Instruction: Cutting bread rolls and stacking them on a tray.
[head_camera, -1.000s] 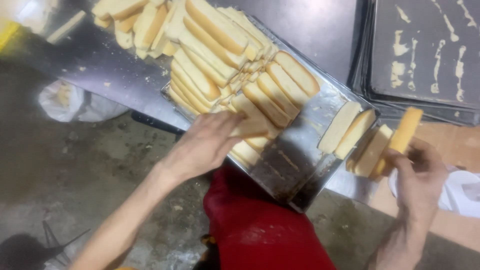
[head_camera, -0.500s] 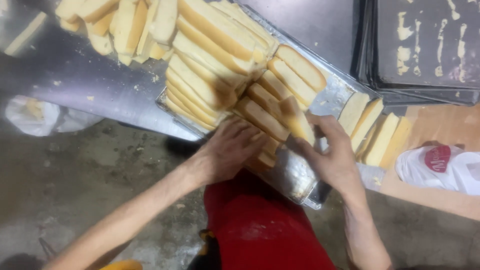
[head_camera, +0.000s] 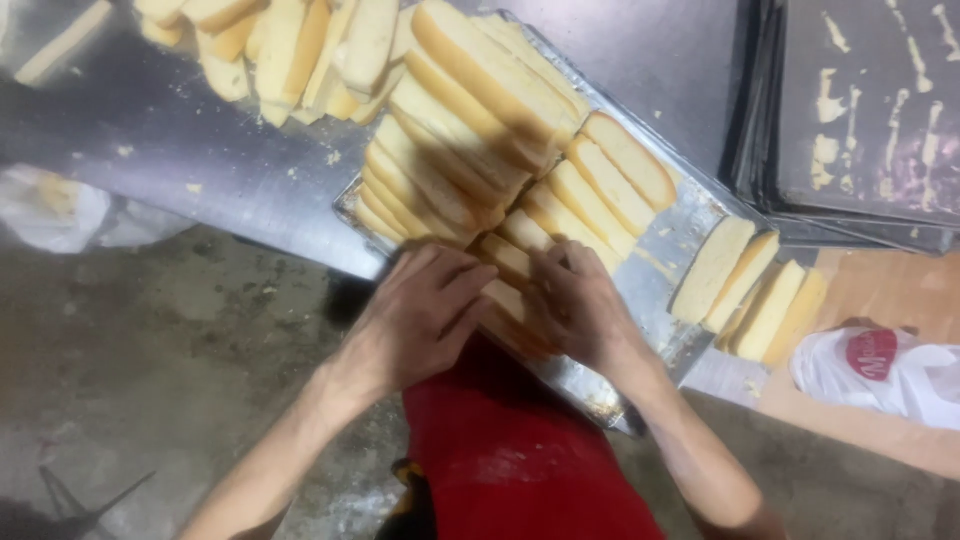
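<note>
Bread slices (head_camera: 505, 262) under my hands are pale cream with golden-brown crusts, long and flat, stacked on edge on the metal tray (head_camera: 690, 215) at the bench's (head_camera: 200, 160) near edge. Their long axes run diagonally, upper-left to lower-right. My left hand (head_camera: 425, 315) and right hand (head_camera: 580, 310) press on them side by side, fingers (head_camera: 470, 285) slightly spread and curled over the slices.

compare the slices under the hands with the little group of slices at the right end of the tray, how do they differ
The slices under the hands are partly covered by the left hand and right hand, packed tight at the near edge of the metal tray. The right-end group is untouched, set apart across a bare strip, only about four slices. Both are pale bread slices with tan crusts, leaning on edge.
</note>
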